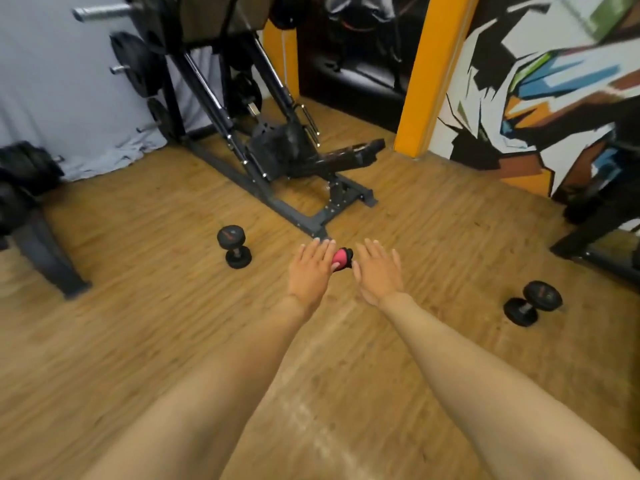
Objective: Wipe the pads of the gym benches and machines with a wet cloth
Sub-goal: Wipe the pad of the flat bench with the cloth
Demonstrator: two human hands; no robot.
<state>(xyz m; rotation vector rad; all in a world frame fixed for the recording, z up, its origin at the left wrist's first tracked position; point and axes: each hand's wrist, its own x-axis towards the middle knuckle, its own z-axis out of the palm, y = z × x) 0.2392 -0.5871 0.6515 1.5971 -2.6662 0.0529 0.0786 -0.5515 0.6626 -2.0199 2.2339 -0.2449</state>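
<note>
Floor [145, 341]: wood-look planks fill most of the head view; the frame is motion-blurred.
Mural wall [554, 81]: painted in angular black, white, blue and orange shapes, at the right, beside an orange pillar [429, 74].
Grey sheet [52, 109]: hangs at the left, behind black weight plates [133, 58] racked on pegs.
Leg-press machine [270, 140]: black frame slanting down from the top centre, its dark seat pad [349, 155] low near the floor and its base rails reaching toward the hands.
Bench [24, 188]: dark, at the left edge, only partly in frame.
Dumbbells: one black dumbbell [234, 246] lies left of the hands, another dumbbell [533, 303] well to the right.
Left hand [311, 268]: stretched forward, back up, fingers straight; the grip is released.
Right hand [377, 271]: likewise extended, fingers straight and released, holding nothing.
Red and black object [342, 259]: small, seen between the two hands, its left edge hidden behind the left hand; whether it is the cloth, or lies on the floor, cannot be told.
</note>
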